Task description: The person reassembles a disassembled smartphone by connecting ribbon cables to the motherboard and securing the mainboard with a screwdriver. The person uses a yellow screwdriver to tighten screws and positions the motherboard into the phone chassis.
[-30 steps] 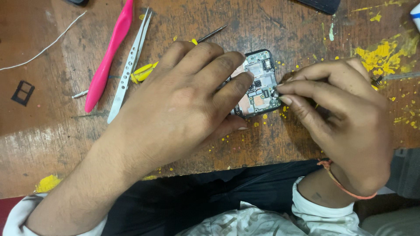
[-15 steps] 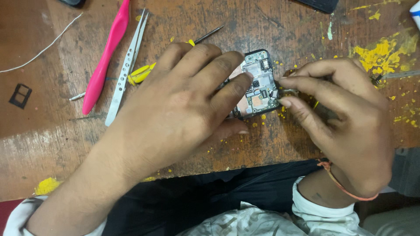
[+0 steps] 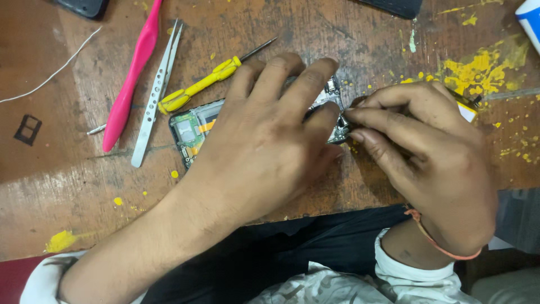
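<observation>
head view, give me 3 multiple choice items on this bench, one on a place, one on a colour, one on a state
1. Where do the tweezers lie?
A. right of the pink pry tool
B. on the phone
C. in the right hand

2. What colour is the screwdriver handle?
A. blue
B. yellow
C. black

3. What state is the phone in?
A. sealed, screen lit
B. boxed
C. opened, circuit boards bare

Answers:
1 A, they lie on the table beside the pry tool, on its right.
2 B, the handle is yellow like the paint spots.
3 C, green boards show beside the left hand, which presses on it, while the right hand pinches at its end.
</observation>
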